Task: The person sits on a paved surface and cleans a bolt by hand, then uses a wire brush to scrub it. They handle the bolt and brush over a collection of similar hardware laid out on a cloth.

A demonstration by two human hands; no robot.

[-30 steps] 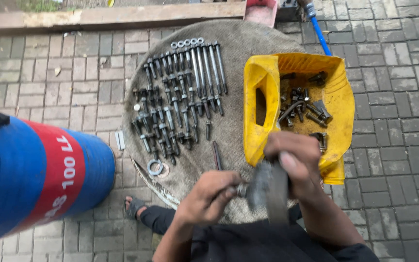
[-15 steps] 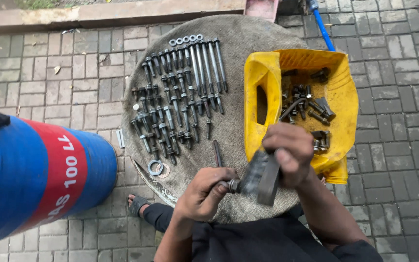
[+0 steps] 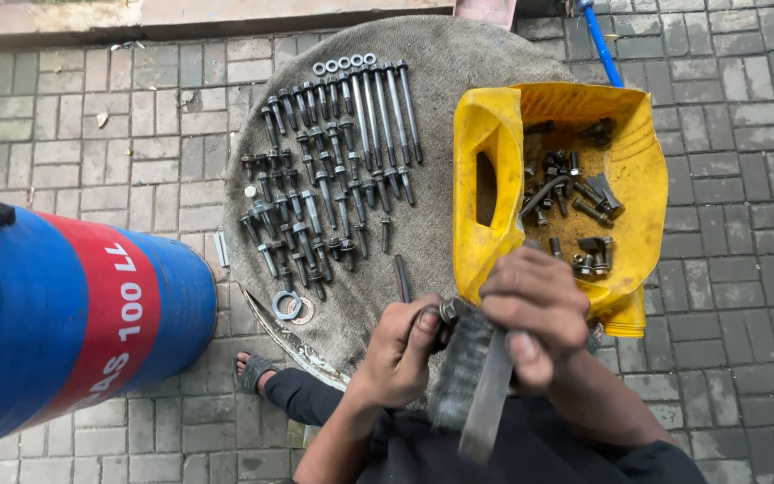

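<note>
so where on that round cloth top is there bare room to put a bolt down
Bare cloth lies between the bolt rows and the yellow tub, and along the far rim. The left half is crowded; the near edge is taken by both hands.

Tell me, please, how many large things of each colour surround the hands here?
Yellow: 1, the cut-open jug holding bolts.
Blue: 2, the drum and the pipe.
Grey: 1, the cloth under the laid-out bolts.
Total: 4

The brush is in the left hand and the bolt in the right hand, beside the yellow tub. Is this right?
Not quite: the hands are swapped. In the head view the right hand holds the brush, and the left hand holds the bolt, beside the yellow tub.
</note>
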